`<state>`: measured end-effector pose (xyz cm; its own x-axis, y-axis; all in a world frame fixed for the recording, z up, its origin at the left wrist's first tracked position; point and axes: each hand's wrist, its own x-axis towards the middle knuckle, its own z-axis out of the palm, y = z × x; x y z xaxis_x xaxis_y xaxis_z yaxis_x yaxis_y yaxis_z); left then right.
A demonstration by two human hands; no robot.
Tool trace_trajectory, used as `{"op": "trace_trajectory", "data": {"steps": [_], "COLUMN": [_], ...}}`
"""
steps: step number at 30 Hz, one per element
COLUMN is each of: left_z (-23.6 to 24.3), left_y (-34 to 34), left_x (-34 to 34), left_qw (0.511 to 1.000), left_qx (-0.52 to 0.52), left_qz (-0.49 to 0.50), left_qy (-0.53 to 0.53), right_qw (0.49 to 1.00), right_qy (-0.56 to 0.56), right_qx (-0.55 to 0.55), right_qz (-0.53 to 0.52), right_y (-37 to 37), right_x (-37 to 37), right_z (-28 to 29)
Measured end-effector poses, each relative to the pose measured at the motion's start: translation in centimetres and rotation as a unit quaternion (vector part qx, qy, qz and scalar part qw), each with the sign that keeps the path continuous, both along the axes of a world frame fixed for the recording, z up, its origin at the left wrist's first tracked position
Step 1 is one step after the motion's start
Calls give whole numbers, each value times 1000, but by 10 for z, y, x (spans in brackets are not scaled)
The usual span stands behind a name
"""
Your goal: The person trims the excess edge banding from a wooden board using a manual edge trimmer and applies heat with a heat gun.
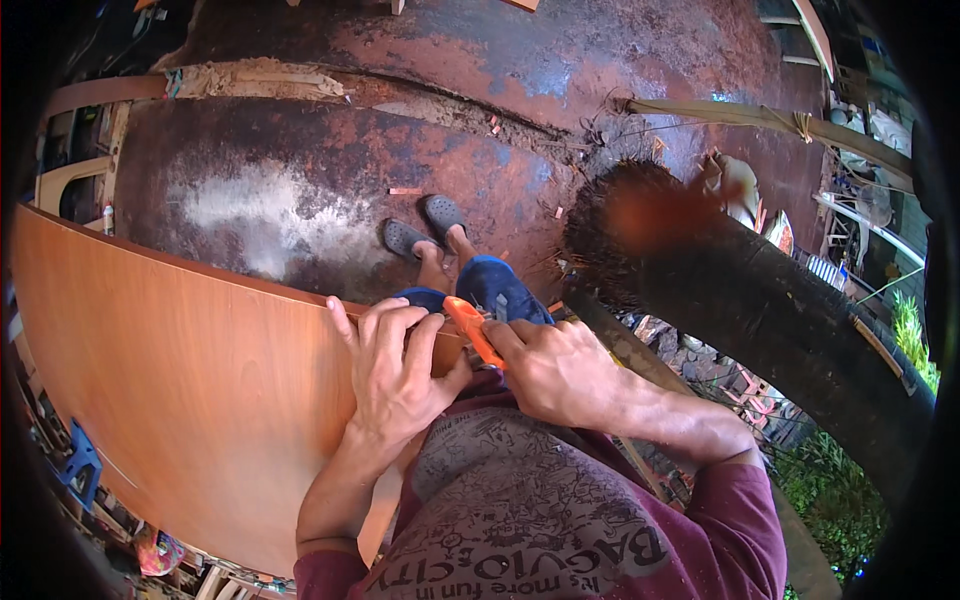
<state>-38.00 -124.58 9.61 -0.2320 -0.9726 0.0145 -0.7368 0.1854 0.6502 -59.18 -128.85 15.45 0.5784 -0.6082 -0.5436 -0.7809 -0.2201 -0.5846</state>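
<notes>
My right hand [562, 372] is closed around an orange utility knife [474, 328], whose handle slants beside the corner of a wood-grain panel [200, 390]. Where its blade meets the panel, if it does, I cannot make out. My left hand [392, 365] rests at the panel's long edge, fingers apart and bent over it, the thumb pointing toward the knife. The brown panel stretches away to my left, its near end close against my body.
A thick dark trunk-like post [760, 290] leans across the right. Grey clogs [405, 238] are on my feet on the worn reddish floor [320, 150]. A blue plastic object [78, 462] lies beyond the panel at left. Green plants [830, 490] grow at lower right.
</notes>
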Motion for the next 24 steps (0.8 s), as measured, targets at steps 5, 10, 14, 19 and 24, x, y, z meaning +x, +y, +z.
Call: {"op": "trace_trajectory", "data": {"steps": [5, 10, 14, 19, 24], "left_z": [0, 2, 0, -1, -5], "left_y": [0, -1, 0, 0, 1], "left_x": [0, 0, 0, -1, 1], "left_qw": [1000, 1000, 1000, 1000, 1000], "left_qx": [1, 5, 1, -10, -20], "left_qz": [3, 3, 0, -3, -1], "left_qy": [-4, -1, 2, -1, -4], "right_qw": [1000, 999, 1000, 1000, 1000], "right_qy": [2, -12, 2, 9, -9], "right_qx": [29, 29, 22, 21, 26], "right_qz": [-2, -8, -5, -2, -12], "right_y": [-6, -6, -3, 2, 0], "right_x": [0, 2, -1, -1, -1], "right_z": [3, 11, 5, -2, -7]}}
